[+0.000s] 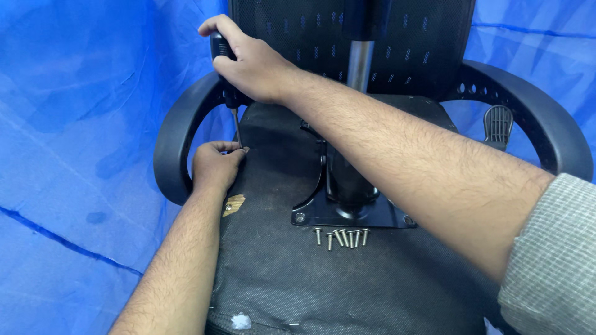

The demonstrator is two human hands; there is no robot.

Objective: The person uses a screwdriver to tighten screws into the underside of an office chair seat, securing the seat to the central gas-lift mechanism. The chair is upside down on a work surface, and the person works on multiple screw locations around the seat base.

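your right hand is fisted tight around the black-handled screwdriver, held upright at the left edge of the upturned black fabric chair seat. your left hand pinches its tip, fingers curled. loose silver screws lie beside the black metal base plate.

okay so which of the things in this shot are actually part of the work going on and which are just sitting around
In use: screwdriver gripped by the right hand; left hand steadying its tip at the chair armrest; upturned seat underside.
Lying about: loose screws, mounting plate, gas cylinder, blue tarp.
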